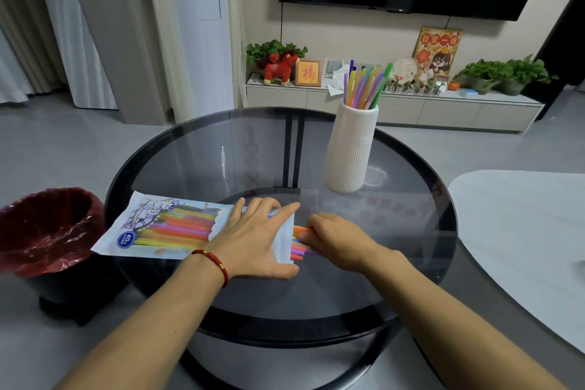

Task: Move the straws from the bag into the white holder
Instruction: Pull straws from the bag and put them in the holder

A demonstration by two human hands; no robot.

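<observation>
A plastic bag [152,225] of coloured straws lies flat on the round glass table [411,247], its mouth pointing right. My left hand [253,237] presses flat on the bag's open end, fingers spread. My right hand [335,241] is at the mouth, its fingers closed around the ends of several straws [299,247] that stick out of the bag. The ribbed white holder [351,152] stands upright at the far right of the table, with several straws [364,85] standing in it.
A black bin with a red liner [47,231] sits on the floor left of the table. A white tabletop [522,231] overlaps the glass table's right side. A low TV cabinet [395,108] with plants and ornaments stands behind.
</observation>
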